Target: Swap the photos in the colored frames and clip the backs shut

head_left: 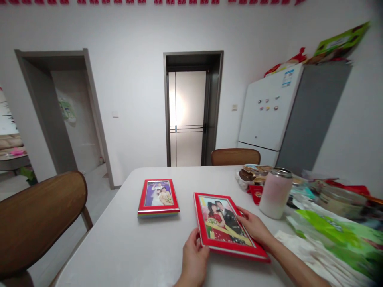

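A red-bordered picture frame (227, 247) with a photo of a couple is tilted a little above the white table (119, 255). My left hand (194, 255) grips its lower left edge, fingers tucked beneath and thumb near the border. On the opposite side, my right hand (254, 225) holds the right edge, its fingers reaching over onto the picture. Farther left lies a smaller red picture frame (158, 208), flat on what looks like a stack with green and blue edges; neither hand touches it.
Right of the hands stand a pink and white canister (275, 195), a green tissue pack (332, 231), white tissues (308, 251) and a clear jar (341, 201). Snack packets (254, 173) lie behind. Brown chairs (44, 215) stand at the left and far sides.
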`<state>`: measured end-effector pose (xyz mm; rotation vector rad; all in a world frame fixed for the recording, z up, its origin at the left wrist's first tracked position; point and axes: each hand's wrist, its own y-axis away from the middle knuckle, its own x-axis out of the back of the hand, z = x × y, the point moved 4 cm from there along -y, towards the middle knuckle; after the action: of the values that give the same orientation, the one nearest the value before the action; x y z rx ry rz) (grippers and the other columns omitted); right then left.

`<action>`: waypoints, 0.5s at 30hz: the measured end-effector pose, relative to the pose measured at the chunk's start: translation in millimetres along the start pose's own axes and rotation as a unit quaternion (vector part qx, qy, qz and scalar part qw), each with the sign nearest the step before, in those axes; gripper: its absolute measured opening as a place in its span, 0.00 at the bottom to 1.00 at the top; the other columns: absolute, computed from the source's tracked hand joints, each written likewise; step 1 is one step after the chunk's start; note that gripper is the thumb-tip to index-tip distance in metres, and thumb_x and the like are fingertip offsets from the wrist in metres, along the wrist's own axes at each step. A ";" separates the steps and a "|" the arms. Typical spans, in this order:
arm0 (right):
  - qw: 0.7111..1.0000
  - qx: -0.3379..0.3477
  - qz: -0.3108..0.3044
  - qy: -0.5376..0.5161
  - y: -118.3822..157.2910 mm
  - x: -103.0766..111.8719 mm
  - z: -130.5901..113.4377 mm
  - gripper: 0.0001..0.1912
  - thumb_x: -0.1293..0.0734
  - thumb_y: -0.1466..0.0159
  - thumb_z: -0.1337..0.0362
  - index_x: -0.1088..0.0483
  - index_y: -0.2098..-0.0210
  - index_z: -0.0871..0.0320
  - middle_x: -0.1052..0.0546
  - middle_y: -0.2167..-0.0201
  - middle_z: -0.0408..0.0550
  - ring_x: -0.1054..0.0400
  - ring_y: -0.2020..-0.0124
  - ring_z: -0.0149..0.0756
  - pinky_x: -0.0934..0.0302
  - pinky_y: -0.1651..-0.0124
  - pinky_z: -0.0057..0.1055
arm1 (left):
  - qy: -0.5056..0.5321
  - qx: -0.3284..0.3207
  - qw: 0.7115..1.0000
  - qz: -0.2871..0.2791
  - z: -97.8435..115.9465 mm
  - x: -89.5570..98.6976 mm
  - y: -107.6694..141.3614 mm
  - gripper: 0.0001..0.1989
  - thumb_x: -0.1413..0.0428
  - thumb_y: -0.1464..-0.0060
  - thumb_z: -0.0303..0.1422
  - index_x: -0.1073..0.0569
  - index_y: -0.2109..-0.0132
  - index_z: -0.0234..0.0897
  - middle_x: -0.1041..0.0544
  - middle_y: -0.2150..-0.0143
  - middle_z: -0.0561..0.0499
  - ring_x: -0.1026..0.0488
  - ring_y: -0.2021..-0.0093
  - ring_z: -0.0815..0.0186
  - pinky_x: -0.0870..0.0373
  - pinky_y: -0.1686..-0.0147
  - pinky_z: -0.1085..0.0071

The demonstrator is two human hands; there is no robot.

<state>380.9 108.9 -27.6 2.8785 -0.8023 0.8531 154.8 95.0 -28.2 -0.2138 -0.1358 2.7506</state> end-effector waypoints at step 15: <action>0.956 0.131 0.014 0.263 -12.3 -42.7 -26.6 0.22 0.45 0.46 0.66 0.35 0.56 0.70 0.31 0.56 0.66 0.38 0.56 0.54 0.48 0.54 0.47 | -0.020 0.065 0.981 0.182 -24.6 77.1 -30.5 0.20 0.41 0.63 0.20 0.31 0.58 0.33 0.28 0.57 0.47 0.35 0.54 0.61 0.43 0.52 0.66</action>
<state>343.0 144.2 -25.8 2.6180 -0.7079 1.7422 99.2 153.8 -58.7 -0.1611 0.0810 3.1138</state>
